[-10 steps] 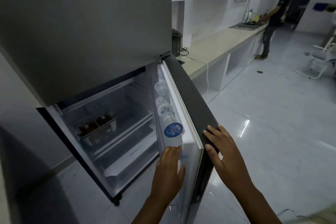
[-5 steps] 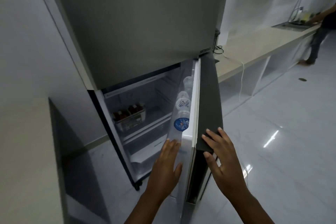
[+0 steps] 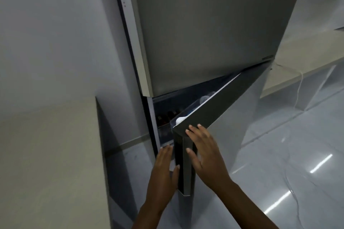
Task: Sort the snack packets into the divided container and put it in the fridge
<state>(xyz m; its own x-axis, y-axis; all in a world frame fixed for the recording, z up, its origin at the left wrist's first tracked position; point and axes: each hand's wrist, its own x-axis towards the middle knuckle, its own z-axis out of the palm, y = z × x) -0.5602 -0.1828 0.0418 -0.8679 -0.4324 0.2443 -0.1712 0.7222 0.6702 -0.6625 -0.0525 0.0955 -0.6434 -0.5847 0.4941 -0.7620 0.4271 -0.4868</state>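
Both forearms up from the bottom edge. Left hand [image 3: 164, 165] flat, fingers straight, alongside the inner edge of the lower fridge door [image 3: 223, 117] — grip apart, holding nothing; can't tell if it's touching. Right hand [image 3: 204, 151] w/ fingers spread, pressing on the door's outer face near the top corner; grip apart too, nothing clamped. Door stands ajar, narrow gap only. Thru the gap: bottle caps [image 3: 204, 98] in the door rack, & further in, the divided container [image 3: 168, 117] sits on a fridge shelf, dark packets just visible, rest hidden by the door. Above, upper fridge door [image 3: 214, 29] closed. Left, a beige table [image 3: 48, 154] corner beside the fridge. Far right, another table [image 3: 301, 55] along the wall w/ a white cable [image 3: 299, 89] hanging off it, glossy floor [image 3: 288, 163] below.
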